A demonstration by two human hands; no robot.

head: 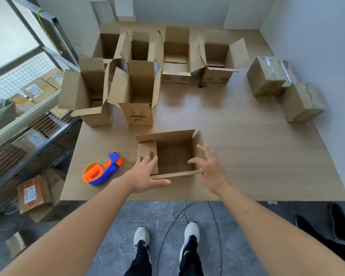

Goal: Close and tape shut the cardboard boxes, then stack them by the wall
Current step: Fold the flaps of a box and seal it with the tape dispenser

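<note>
Head view, open box point(173, 156): sits on the table point(247, 156) near its front edge, directly ahead of both hands, long axis running left to right.
Left hand point(147, 174): fingers spread and straight, resting on the box's left flap point(147, 151); holds nothing.
Right hand point(209, 166): fingers spread wide, at the right flap; grips nothing.
Nearer hand: both about level, one per short side.
Tape dispenser point(102, 170): lies left of the box, nearest the left hand.
Taped boxes point(283, 86): two by the right wall.
</note>
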